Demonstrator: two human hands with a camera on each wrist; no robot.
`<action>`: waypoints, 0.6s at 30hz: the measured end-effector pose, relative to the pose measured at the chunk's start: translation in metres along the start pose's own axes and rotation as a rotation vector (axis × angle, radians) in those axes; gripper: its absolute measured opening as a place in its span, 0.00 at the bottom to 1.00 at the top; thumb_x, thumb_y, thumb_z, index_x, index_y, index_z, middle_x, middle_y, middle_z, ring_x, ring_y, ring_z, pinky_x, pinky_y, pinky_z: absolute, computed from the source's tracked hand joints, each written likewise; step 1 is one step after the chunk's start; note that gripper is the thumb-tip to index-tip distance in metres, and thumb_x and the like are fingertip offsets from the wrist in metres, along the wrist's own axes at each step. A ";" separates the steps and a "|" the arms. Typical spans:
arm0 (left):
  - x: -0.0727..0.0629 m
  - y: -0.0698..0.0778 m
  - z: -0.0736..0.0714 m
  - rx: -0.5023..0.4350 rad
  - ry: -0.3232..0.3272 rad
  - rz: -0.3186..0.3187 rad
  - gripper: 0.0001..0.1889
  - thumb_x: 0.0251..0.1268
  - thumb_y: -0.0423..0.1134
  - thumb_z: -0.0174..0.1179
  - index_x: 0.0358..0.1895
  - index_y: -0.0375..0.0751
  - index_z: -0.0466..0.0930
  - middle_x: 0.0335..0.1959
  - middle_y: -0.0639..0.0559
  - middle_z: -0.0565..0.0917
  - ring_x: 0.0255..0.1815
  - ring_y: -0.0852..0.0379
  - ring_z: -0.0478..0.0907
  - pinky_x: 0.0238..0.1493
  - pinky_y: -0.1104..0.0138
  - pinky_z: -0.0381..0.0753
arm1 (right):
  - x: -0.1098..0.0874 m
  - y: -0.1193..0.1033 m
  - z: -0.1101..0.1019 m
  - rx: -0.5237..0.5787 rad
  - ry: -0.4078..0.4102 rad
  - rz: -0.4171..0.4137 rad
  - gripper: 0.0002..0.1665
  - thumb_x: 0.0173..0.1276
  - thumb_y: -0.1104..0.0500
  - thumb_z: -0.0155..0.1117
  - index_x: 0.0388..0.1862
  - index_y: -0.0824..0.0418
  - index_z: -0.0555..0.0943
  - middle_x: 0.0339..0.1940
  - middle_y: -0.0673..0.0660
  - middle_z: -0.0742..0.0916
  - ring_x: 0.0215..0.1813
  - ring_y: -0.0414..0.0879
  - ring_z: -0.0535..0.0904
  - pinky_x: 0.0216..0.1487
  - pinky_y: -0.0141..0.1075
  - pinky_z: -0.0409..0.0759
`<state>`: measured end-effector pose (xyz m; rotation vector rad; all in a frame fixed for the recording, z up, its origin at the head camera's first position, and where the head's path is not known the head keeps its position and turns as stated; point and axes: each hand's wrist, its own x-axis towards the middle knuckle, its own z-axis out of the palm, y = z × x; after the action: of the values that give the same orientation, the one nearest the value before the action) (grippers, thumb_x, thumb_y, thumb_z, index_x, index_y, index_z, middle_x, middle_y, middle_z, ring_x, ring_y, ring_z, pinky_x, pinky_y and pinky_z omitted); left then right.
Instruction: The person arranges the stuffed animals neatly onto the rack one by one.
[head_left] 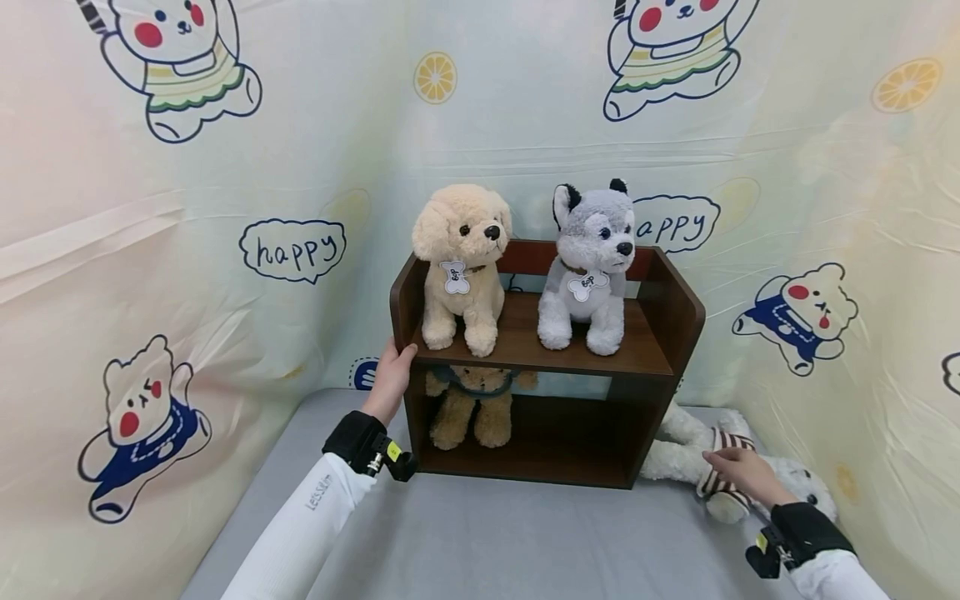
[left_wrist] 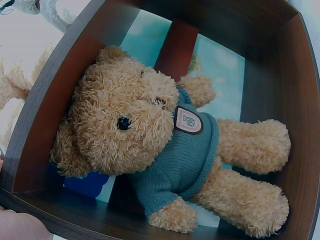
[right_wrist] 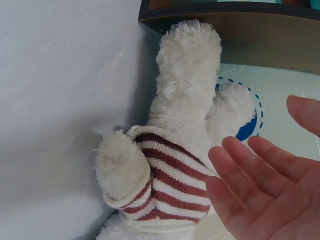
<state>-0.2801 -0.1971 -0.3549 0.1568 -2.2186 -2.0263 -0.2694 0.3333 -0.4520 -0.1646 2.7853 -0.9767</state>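
Note:
My left hand (head_left: 388, 383) grips the left side panel of a dark brown two-tier wooden shelf (head_left: 678, 321), its thumb at the front edge near the middle board. Inside the lower tier sits a brown teddy bear (left_wrist: 110, 110) in a teal sweater, its head partly hidden by the middle board in the head view. My right hand (right_wrist: 270, 185) is held with fingers extended, holding nothing, above a white plush toy (right_wrist: 187, 75) in a red-and-white striped sweater. That toy lies on its back to the right of the shelf, legs toward the side panel.
On the upper tier sit a cream plush dog (head_left: 465, 258) at left and a grey plush husky (head_left: 588, 300) at right, both with bone-shaped tags. The shelf stands on a grey surface (head_left: 480, 542), against a printed cloth backdrop (head_left: 480, 125) that also covers both sides.

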 end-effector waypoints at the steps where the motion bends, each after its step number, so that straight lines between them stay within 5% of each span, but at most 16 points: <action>1: 0.000 0.000 0.000 0.000 0.001 0.000 0.26 0.74 0.41 0.35 0.70 0.39 0.43 0.70 0.40 0.52 0.69 0.46 0.50 0.67 0.51 0.48 | -0.001 -0.001 0.000 -0.003 0.007 0.020 0.36 0.69 0.45 0.47 0.48 0.81 0.71 0.37 0.69 0.82 0.38 0.55 0.79 0.35 0.42 0.76; 12: 0.000 0.000 0.001 -0.010 0.001 0.003 0.26 0.74 0.41 0.35 0.70 0.39 0.43 0.69 0.40 0.52 0.68 0.46 0.51 0.67 0.51 0.49 | -0.012 0.000 -0.005 0.028 0.047 0.141 0.38 0.71 0.46 0.39 0.50 0.85 0.67 0.41 0.75 0.80 0.43 0.63 0.77 0.38 0.46 0.76; 18: 0.000 0.000 0.001 -0.017 0.002 -0.001 0.26 0.74 0.41 0.36 0.70 0.39 0.43 0.70 0.40 0.52 0.69 0.46 0.50 0.67 0.50 0.48 | -0.015 0.010 -0.005 0.140 0.095 0.254 0.44 0.69 0.42 0.38 0.53 0.87 0.62 0.42 0.75 0.80 0.45 0.64 0.76 0.41 0.45 0.77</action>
<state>-0.2803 -0.1964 -0.3550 0.1582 -2.2002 -2.0436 -0.2568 0.3466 -0.4523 0.2557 2.7188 -1.1323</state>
